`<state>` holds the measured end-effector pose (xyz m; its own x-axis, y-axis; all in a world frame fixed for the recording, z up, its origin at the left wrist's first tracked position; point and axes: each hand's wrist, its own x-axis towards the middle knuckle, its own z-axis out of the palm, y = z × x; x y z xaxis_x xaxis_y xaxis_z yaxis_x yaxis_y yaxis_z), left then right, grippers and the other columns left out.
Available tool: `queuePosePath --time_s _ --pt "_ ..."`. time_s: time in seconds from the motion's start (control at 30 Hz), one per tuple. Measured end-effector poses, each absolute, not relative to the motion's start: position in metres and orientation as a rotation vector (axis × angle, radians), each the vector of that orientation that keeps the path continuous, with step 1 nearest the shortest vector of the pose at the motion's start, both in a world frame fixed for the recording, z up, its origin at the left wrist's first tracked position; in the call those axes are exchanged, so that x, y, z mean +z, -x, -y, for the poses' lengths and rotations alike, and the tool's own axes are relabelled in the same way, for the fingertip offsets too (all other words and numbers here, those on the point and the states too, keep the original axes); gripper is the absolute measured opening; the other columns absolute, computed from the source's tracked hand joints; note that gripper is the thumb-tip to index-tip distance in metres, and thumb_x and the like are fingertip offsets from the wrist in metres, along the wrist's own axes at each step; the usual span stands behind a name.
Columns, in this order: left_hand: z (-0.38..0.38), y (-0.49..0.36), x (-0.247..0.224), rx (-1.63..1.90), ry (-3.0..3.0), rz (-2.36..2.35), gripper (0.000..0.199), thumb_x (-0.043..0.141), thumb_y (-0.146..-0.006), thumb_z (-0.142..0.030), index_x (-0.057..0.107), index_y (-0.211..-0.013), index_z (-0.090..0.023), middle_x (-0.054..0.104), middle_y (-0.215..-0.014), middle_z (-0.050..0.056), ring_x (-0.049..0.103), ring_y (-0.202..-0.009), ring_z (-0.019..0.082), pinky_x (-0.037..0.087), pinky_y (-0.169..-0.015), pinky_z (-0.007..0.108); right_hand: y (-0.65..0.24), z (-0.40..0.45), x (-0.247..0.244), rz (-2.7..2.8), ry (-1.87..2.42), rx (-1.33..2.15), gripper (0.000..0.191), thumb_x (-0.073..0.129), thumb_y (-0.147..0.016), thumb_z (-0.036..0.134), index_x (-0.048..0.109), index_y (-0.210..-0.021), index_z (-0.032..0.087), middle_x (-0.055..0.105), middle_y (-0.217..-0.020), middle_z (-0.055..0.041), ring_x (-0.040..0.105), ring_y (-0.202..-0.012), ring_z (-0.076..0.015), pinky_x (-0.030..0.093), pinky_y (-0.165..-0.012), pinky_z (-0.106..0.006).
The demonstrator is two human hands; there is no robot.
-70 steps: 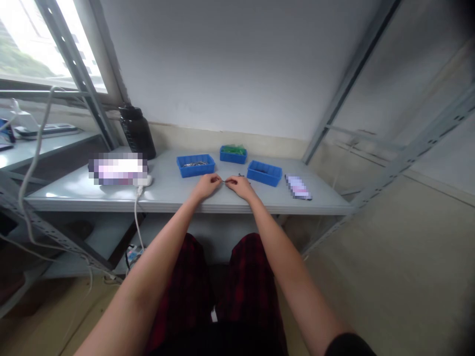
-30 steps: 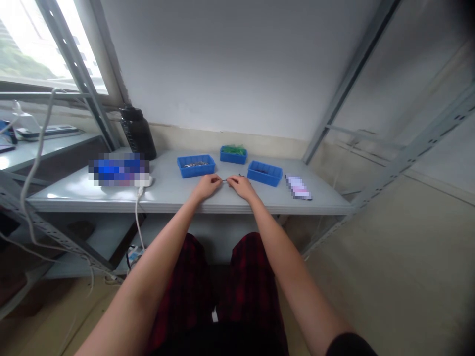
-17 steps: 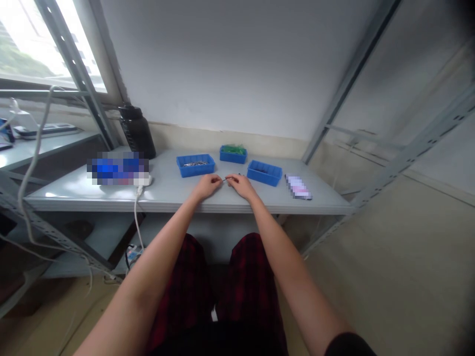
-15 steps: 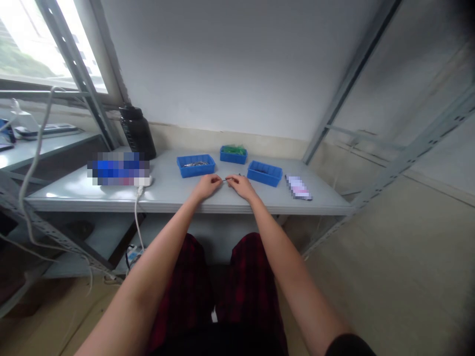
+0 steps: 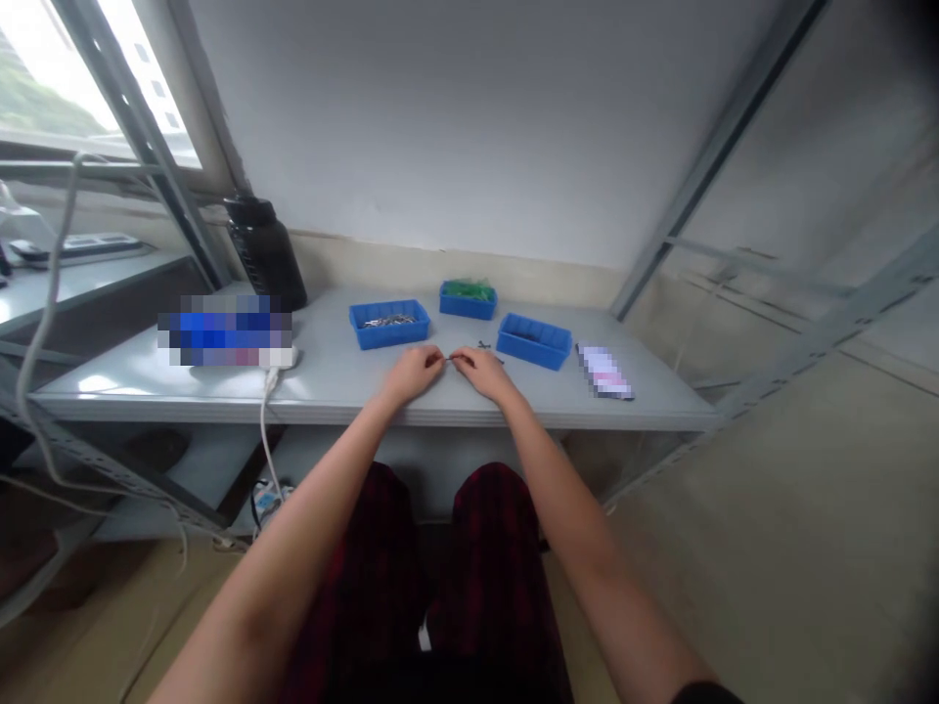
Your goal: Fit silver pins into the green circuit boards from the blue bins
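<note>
Over the front part of the shelf, my left hand (image 5: 418, 372) and my right hand (image 5: 475, 369) meet nearly fingertip to fingertip. Both are closed in a pinch on a small thin dark piece (image 5: 450, 359) that spans the gap between them; its kind is too small to make out. Behind my left hand sits a blue bin (image 5: 388, 337) of small metal parts. A second blue bin (image 5: 533, 352), with dark bits inside, stands beyond my right hand. A few small dark pieces (image 5: 485, 345) lie loose by that hand.
A third blue bin (image 5: 468, 307) holding green material is at the back. A phone (image 5: 605, 372) lies on the right of the grey shelf (image 5: 344, 386). On the left are a dark bottle (image 5: 265, 254), a blurred blue package (image 5: 220, 332) and a white cable (image 5: 267, 420).
The view has shifted slightly. My hands stay pinched together on the thin dark piece, with a slight change in finger position. The loose dark pieces by my right hand show more clearly.
</note>
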<state>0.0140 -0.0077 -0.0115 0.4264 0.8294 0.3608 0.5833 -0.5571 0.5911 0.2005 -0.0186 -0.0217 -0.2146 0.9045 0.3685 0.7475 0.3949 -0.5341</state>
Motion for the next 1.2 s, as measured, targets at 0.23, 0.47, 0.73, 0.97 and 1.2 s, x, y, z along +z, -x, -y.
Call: queuePosePath --time_s 0.23,0.47,0.73,0.97,1.2 --pt "0.017 -0.013 -0.003 0.839 -2.370 -1.292 0.021 0.047 -0.091 -0.026 0.067 -0.089 -0.018 0.072 -0.089 0.008 0.064 -0.080 0.022 0.043 -0.072 0.031 -0.195 0.032 -0.019 2.082 1.399 0.316 0.021 0.048 -0.096 0.023 0.068 -0.103 0.018 0.073 -0.104 -0.0078 0.066 -0.095 -0.0191 0.046 -0.087 -0.032" --pt "0.028 -0.006 -0.006 0.789 -2.242 -1.166 0.016 0.049 -0.095 -0.024 0.064 -0.091 -0.020 0.071 -0.092 0.004 0.066 -0.083 0.020 0.045 -0.075 0.029 -0.194 0.048 -0.018 2.032 1.406 0.414 0.017 0.049 -0.098 0.025 0.065 -0.101 0.021 0.071 -0.101 -0.0042 0.065 -0.094 -0.0182 0.047 -0.085 -0.032" --pt "0.028 -0.006 -0.012 0.778 -2.200 -1.154 0.014 0.050 -0.095 -0.020 0.064 -0.097 -0.019 0.069 -0.096 0.004 0.064 -0.089 0.019 0.047 -0.081 0.030 -0.193 0.055 -0.017 2.052 1.535 0.315 0.020 0.047 -0.099 0.029 0.064 -0.107 0.022 0.071 -0.105 -0.0046 0.065 -0.098 -0.0207 0.048 -0.089 -0.036" --pt "0.029 -0.005 -0.008 0.760 -2.232 -1.204 0.012 0.050 -0.096 -0.021 0.062 -0.097 -0.020 0.068 -0.093 0.003 0.064 -0.085 0.018 0.047 -0.077 0.029 -0.191 0.056 -0.014 2.065 1.526 0.299 0.022 0.045 -0.099 0.028 0.065 -0.107 0.022 0.070 -0.104 -0.0048 0.065 -0.097 -0.0211 0.049 -0.090 -0.037" --pt "0.028 -0.006 -0.006 0.734 -2.232 -1.234 0.014 0.050 -0.095 -0.025 0.064 -0.095 -0.021 0.071 -0.092 0.003 0.065 -0.085 0.019 0.047 -0.076 0.029 -0.191 0.053 -0.017 2.017 1.467 0.357 0.022 0.046 -0.097 0.029 0.067 -0.104 0.024 0.071 -0.102 -0.0065 0.065 -0.095 -0.0243 0.050 -0.087 -0.041"
